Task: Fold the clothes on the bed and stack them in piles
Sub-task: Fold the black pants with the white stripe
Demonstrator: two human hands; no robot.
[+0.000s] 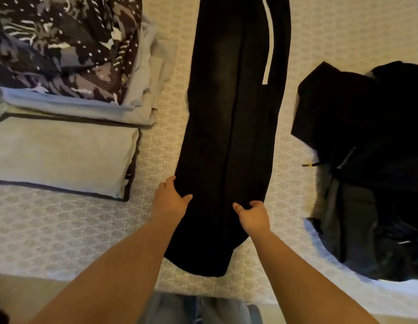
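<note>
Bed (63,230): black trousers (226,136) lengthwise at centre. Left hand (169,199) and right hand (252,216) both pinch fabric, 6 o'clock end, fingers curled.

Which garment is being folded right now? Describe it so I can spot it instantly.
On the patterned bedspread, look mid-bed between the folded grey stack and the black heap. It's the long black trousers, laid flat lengthwise, gripped by left hand and right hand.

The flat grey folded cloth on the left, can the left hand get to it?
Probably yes. The left hand grips the long black trousers; only bare patterned bedcover lies between it and the flat grey folded cloth.
</note>
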